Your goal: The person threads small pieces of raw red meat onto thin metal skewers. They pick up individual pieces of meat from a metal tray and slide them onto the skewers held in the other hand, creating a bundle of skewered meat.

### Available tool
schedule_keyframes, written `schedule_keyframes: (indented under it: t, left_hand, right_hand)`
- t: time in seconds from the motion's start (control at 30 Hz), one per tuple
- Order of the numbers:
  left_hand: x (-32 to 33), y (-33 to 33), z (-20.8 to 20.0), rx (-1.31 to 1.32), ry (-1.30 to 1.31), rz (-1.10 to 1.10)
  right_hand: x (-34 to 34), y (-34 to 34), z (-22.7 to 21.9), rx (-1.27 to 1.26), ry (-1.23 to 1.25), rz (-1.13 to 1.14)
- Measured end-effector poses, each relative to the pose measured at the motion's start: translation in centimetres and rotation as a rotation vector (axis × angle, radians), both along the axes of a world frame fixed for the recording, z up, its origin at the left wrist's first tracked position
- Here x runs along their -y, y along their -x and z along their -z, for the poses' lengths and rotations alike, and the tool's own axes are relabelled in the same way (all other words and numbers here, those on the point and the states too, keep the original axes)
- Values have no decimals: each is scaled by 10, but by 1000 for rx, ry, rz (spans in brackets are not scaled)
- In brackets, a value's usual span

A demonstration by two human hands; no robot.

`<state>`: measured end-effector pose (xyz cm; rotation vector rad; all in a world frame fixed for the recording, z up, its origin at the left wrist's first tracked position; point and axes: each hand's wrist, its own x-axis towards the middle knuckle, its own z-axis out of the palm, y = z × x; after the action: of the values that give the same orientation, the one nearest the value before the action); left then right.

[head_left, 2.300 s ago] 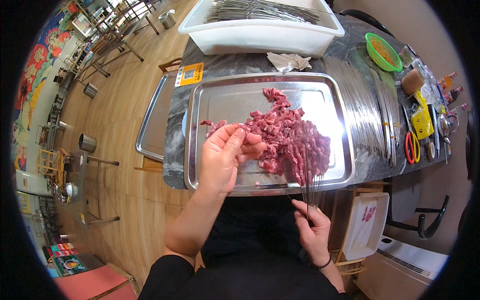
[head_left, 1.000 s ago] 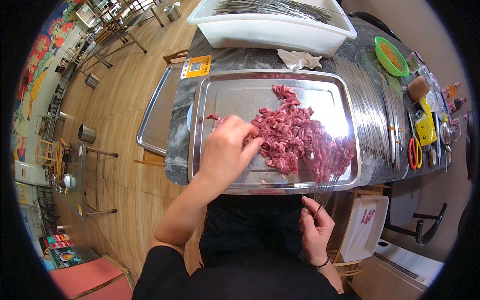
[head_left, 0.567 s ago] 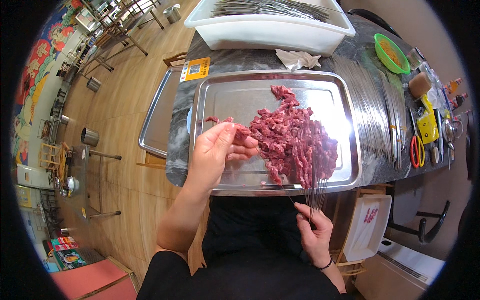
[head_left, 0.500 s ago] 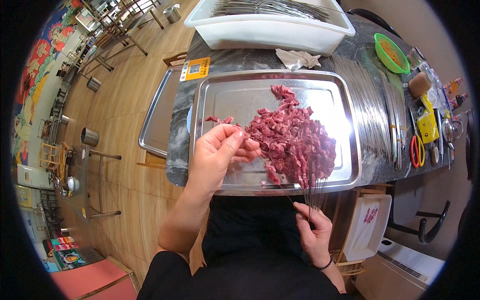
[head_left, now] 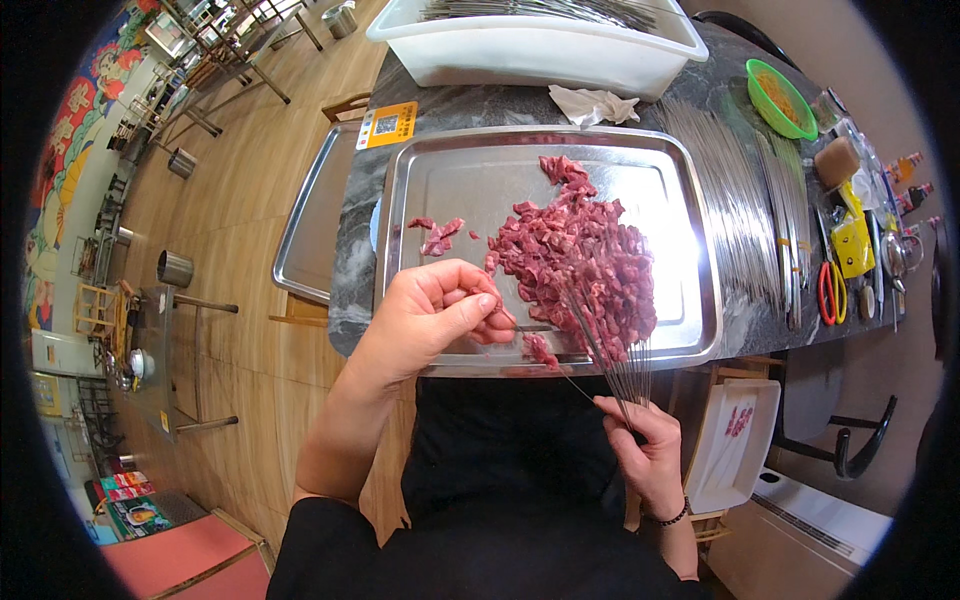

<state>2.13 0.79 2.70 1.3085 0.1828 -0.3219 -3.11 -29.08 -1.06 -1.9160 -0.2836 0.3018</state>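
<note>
A pile of raw red meat pieces (head_left: 580,255) lies in the steel tray (head_left: 455,185) in front of me. My right hand (head_left: 648,452), below the tray's near edge, is closed round a fanned bundle of thin metal skewers (head_left: 628,378). One skewer slants from it up to the left, with a meat chunk (head_left: 540,350) threaded on it. Over the tray's near left part, my left hand (head_left: 445,312) pinches thumb and fingers together at that skewer's tip. A bit of red meat shows between the fingertips, partly hidden. A few loose meat pieces (head_left: 437,236) lie beyond this hand.
A white tub (head_left: 540,65) of skewers stands behind the tray, with a crumpled tissue (head_left: 592,105) before it. To the right lie many skewers (head_left: 725,200), scissors (head_left: 832,293) and a green bowl (head_left: 781,100). A second tray (head_left: 318,215) sits lower left; a white bin (head_left: 735,440) lower right.
My left hand has come down and nearer to the skewer's tip. My right hand has shifted slightly right, and the skewer bundle now fans up to the left.
</note>
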Motion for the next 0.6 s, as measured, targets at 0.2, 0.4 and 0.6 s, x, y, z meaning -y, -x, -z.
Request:
schedule_keyframes:
  t: [0.2, 0.4, 0.6]
  left_hand:
    - [-9, -4, 8, 80, -66, -10]
    - [6, -16, 29, 634, -996, 26]
    - [29, -40, 31, 875, -1212, 16]
  right_hand:
    - [9, 5, 0, -18, -9, 24]
    - [24, 10, 5, -41, -13, 133]
    - [26, 12, 7, -42, -16, 188]
